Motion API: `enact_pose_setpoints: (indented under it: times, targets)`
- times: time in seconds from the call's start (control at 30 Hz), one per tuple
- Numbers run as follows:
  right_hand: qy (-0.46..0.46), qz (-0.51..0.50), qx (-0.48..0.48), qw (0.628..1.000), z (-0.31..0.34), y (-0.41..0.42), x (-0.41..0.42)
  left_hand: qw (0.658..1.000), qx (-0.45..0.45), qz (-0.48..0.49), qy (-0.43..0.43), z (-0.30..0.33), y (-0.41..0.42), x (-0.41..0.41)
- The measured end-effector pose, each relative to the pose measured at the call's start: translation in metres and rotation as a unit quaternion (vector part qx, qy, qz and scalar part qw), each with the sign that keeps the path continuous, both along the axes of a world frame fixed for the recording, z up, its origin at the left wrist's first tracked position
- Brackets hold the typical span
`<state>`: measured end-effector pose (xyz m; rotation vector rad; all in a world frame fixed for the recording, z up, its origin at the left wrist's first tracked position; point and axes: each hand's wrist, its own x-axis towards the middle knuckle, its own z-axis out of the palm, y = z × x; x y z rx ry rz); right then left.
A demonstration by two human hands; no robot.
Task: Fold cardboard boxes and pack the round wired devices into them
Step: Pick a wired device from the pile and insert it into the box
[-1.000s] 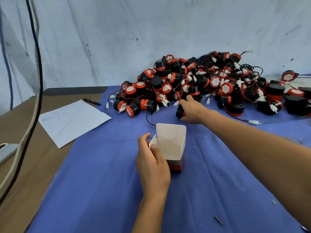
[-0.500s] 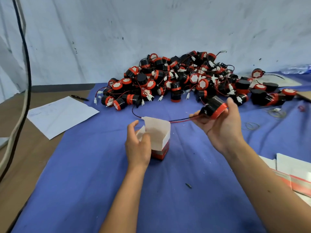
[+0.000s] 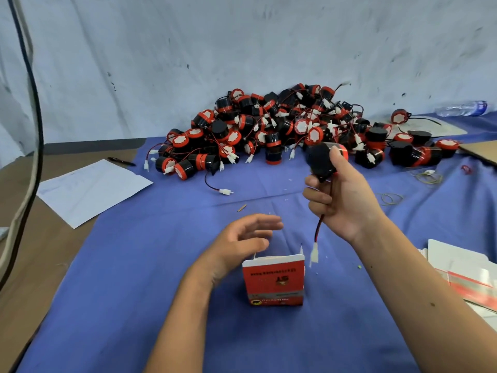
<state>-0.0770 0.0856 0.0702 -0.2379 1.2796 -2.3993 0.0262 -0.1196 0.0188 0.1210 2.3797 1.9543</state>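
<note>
A small red and white cardboard box (image 3: 274,282) stands upright on the blue cloth (image 3: 134,292), its top open. My left hand (image 3: 242,240) hovers just behind and left of it, fingers loosely spread, holding nothing. My right hand (image 3: 336,200) is raised above and right of the box and grips a round black device with a red rim (image 3: 321,158). Its red and black wire hangs down from my fist, and the white plug (image 3: 314,256) dangles beside the box's top right corner. A big pile of the same devices (image 3: 282,130) lies at the back.
A white paper sheet (image 3: 91,188) and a pen (image 3: 121,161) lie at the left, on the cloth's edge and the brown table. Flat unfolded boxes (image 3: 462,273) are stacked at the right. Rubber bands (image 3: 390,199) and a plastic bottle (image 3: 462,109) lie at the right rear. Cables (image 3: 32,130) hang at the left.
My left hand has let go of the box and opened. My right hand has turned the device upright above the box, so its wire now hangs down instead of stretching across.
</note>
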Motion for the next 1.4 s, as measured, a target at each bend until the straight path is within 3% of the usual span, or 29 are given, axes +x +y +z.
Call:
enact_pose_setpoints:
  times: [0.1,0.27,0.43,0.6,0.7,0.8,0.9,1.0,1.1,1.23,1.4]
  targets:
    - [0.006,0.010,-0.001,1.000,-0.008,-0.007,-0.001,1.000,-0.012,-0.012,-0.003,0.002,0.023,-0.002]
    - [-0.031,-0.090,0.002,0.995,-0.023,-0.024,-0.011,0.998,0.005,-0.062,0.006,-0.005,0.047,-0.001]
    - [-0.065,-0.117,-0.014,0.991,-0.039,-0.032,-0.016,0.992,-0.070,-0.109,0.010,-0.014,0.061,-0.001]
    - [-0.015,-0.179,-0.039,0.983,-0.022,0.002,-0.031,0.997,-0.076,-0.018,0.026,-0.017,0.058,-0.008]
    - [0.059,-0.193,-0.005,0.979,-0.002,0.019,-0.028,0.988,-0.073,0.129,0.039,-0.015,0.038,-0.014]
    - [0.156,-0.138,0.031,0.978,0.019,0.014,-0.011,0.950,-0.103,0.286,0.076,-0.022,0.024,-0.021]
    - [0.242,-0.036,0.073,0.967,0.038,-0.008,0.018,0.931,-0.045,0.352,0.092,-0.026,0.026,-0.022]
    - [0.329,0.034,0.185,0.925,0.040,-0.039,0.046,0.941,0.004,0.326,0.088,-0.024,0.027,-0.021]
    - [0.344,0.109,0.300,0.883,0.025,-0.060,0.055,0.976,0.029,0.206,0.058,-0.016,0.012,-0.017]
    - [0.374,0.066,0.398,0.835,0.010,-0.048,0.044,0.997,0.052,0.024,0.048,-0.016,-0.012,-0.008]
    - [0.398,0.060,0.440,0.803,0.009,-0.038,0.034,0.984,-0.101,0.133,0.056,-0.021,-0.005,-0.017]
